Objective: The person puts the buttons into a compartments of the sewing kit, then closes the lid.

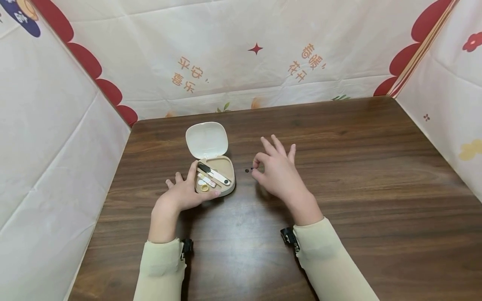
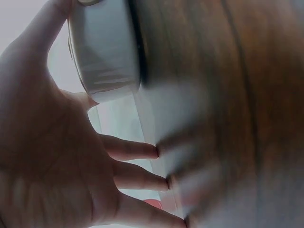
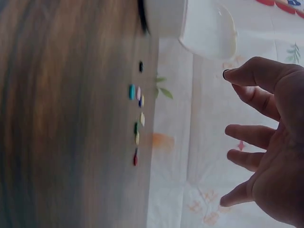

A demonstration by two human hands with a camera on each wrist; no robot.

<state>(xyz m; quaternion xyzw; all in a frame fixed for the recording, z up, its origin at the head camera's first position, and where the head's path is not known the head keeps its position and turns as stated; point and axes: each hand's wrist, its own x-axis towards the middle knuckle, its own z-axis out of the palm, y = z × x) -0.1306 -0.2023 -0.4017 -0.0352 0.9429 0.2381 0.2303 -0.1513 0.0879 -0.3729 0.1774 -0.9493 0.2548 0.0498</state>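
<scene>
A small beige case (image 1: 229,191) lies with its white lid (image 1: 207,140) flipped up. My left hand (image 1: 180,194) grips it, index finger along its left side and thumb at the near edge, the other fingers spread out. Inside the case are a white tool with a black end (image 1: 214,173), a patterned strip (image 1: 206,180) and a gold ring-shaped piece (image 1: 204,188). To the right of the case, my right hand (image 1: 276,173) pinches a small dark disc (image 3: 226,73) between thumb and index finger. A dark round piece (image 1: 246,170) lies on the table close to those fingertips.
In the right wrist view, several small coloured pieces lie in a row on the wooden table (image 1: 357,167), among them a turquoise one (image 3: 132,91) and a red one (image 3: 136,158). A printed cloth (image 1: 233,75) hangs behind the table's far edge.
</scene>
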